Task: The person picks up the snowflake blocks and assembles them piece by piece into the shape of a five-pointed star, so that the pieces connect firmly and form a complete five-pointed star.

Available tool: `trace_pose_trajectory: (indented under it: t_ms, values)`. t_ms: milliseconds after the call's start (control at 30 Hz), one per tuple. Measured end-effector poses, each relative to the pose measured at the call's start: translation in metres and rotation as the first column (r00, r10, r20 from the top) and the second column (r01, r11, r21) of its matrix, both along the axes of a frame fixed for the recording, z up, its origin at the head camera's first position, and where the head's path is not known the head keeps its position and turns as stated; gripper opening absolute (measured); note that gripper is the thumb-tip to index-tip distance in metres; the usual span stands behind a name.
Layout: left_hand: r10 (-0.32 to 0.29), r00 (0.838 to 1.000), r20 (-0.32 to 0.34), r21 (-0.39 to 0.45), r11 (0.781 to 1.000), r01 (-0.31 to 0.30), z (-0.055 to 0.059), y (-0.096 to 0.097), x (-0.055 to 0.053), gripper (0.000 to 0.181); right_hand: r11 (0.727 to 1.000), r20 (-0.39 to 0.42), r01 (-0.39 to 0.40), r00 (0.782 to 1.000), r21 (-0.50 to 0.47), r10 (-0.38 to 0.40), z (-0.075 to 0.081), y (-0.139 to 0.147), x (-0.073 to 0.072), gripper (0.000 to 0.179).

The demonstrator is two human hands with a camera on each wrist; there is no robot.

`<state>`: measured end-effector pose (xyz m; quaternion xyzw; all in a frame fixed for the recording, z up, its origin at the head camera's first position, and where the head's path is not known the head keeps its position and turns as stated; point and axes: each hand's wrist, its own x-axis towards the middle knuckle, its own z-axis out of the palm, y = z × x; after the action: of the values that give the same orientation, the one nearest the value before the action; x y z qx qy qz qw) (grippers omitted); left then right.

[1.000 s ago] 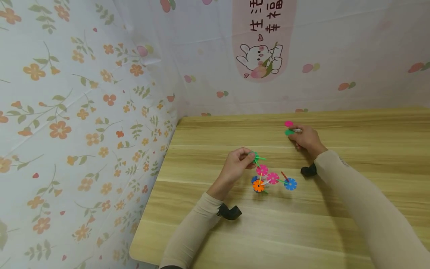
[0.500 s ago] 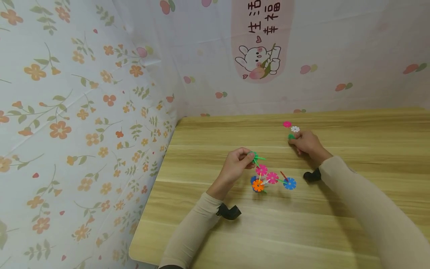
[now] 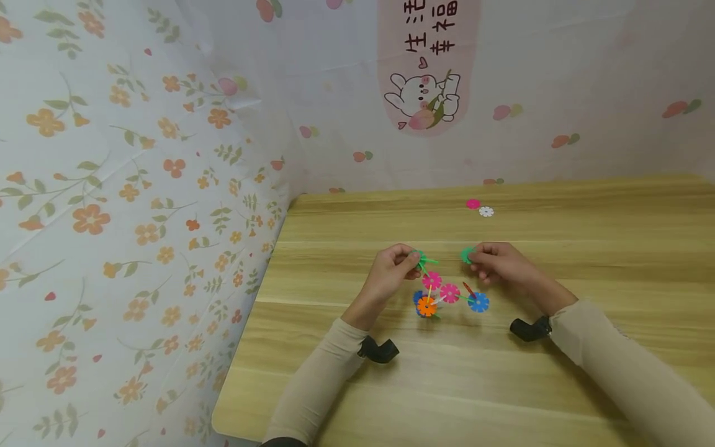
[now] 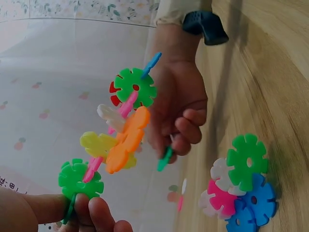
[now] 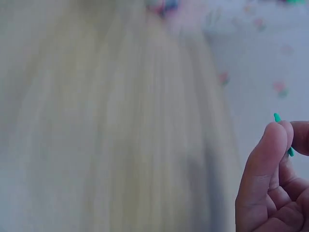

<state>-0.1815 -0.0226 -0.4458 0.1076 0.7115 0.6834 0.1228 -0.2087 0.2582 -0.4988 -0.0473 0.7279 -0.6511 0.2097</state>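
Observation:
My left hand point(image 3: 386, 273) pinches a green snowflake disc point(image 4: 79, 179) at one end of a chain of slotted plastic discs. The chain juts out from the fingers over the table; it has pink, yellow, orange point(image 4: 126, 140), white, green, red and blue point(image 3: 478, 302) discs. Between thumb and fingers my right hand point(image 3: 503, 261) pinches a single green snowflake disc point(image 3: 467, 255), held apart from the chain to its right. In the right wrist view that disc point(image 5: 276, 117) shows edge-on, mostly covered by the fingertips.
A small pile of loose discs, among them a green disc point(image 4: 247, 162) and a blue disc point(image 4: 260, 200), lies on the wooden table point(image 3: 447, 385). Farther back lie a pink disc point(image 3: 473, 203) and a white disc point(image 3: 486, 212). A patterned cloth point(image 3: 335, 124) hangs behind.
My right hand has picked the green disc from beside the pink and white ones and carried it toward me and slightly left, nearer the chain. My left hand stays nearly still.

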Motion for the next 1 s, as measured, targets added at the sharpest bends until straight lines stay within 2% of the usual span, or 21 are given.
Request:
trace_pose_trajectory:
  t_ms: [200,300,400,600,867,1000]
  values:
    - [0.004,1.0,0.0,0.0,1.0,-0.004,0.0,0.003,0.0,0.014,0.987,-0.102,-0.093,0.992,-0.129,0.08,0.021,-0.02,0.024,0.029]
    - [-0.01,1.0,-0.006,0.003,1.0,0.01,0.0,0.005,0.001,0.014,0.981,-0.139,-0.129,0.984,-0.144,0.109,0.031,-0.027,0.031,0.026]
    - [-0.029,1.0,-0.013,0.006,1.0,0.029,0.001,0.006,0.002,0.015,0.982,-0.154,-0.131,0.982,-0.133,0.11,0.038,-0.031,0.036,0.031]
    - [-0.036,0.999,-0.017,0.001,0.999,0.036,0.001,0.006,0.003,0.015,0.988,-0.158,-0.11,0.983,-0.106,0.092,0.041,-0.032,0.041,0.032]
    - [-0.03,0.999,-0.02,0.003,1.0,0.03,0.001,0.005,0.003,0.014,0.984,-0.226,-0.158,0.964,-0.077,0.138,0.04,-0.032,0.041,0.028]
    - [-0.02,1.0,-0.02,0.005,1.0,0.02,0.001,0.005,0.003,0.013,0.99,-0.235,-0.134,0.964,-0.038,0.121,0.044,-0.032,0.041,0.026]
